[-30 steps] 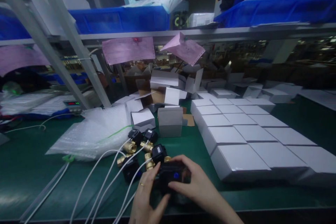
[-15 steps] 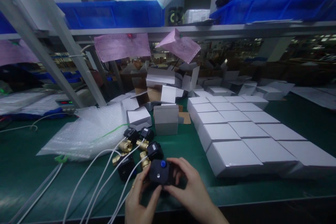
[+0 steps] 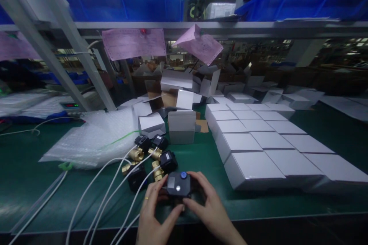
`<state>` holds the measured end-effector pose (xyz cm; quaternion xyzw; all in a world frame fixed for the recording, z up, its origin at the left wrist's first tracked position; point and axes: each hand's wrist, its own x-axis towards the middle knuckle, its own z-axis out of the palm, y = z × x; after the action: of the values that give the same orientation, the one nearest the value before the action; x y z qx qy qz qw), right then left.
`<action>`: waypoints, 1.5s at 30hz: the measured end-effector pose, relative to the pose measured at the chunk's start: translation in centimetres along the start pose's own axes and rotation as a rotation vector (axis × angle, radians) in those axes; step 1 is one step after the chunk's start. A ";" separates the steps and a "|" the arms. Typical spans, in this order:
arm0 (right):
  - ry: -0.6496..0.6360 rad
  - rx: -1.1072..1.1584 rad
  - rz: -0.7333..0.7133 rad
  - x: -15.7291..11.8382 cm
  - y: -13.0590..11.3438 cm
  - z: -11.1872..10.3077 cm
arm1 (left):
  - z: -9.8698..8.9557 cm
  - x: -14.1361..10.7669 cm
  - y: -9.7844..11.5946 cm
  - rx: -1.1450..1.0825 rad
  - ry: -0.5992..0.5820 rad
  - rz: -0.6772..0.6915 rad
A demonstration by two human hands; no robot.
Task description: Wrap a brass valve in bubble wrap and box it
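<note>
Between my two hands is a motorized valve [image 3: 178, 184] with a black housing, a blue knob on top and a bit of brass below. My left hand [image 3: 156, 210] grips its left side, thumb at the front. My right hand [image 3: 208, 204] closes on the right side with fingers and thumb. The valve is held over the front edge of the green bench. Just beyond lie several similar brass valves with black actuators [image 3: 168, 161], their white cables [image 3: 113, 187] running toward me. The underside of the held valve is largely hidden by my fingers.
Rows of closed white boxes [image 3: 253, 138] fill the bench's right side. An open box [image 3: 181, 127] stands ahead, with more loose boxes behind. Bubble wrap bags [image 3: 97, 141] lie left. A shelf with blue bins [image 3: 123, 5] and pink papers [image 3: 133, 44] spans overhead; metal posts rise left.
The held valve has moved slightly right and tilted, so a label and a brass part below now show. My left thumb has shifted right. The view has tipped down a little.
</note>
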<state>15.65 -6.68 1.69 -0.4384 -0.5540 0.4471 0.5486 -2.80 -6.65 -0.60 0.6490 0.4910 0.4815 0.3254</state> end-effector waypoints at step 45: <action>-0.035 -0.062 -0.250 -2.7 1.0 2.6 | 1.4 -0.2 0.9 -0.386 0.149 -0.422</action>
<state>13.13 -9.15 0.12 -0.3749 -0.6274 0.3651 0.5766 -1.22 -7.06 -0.35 0.4217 0.5368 0.5339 0.4990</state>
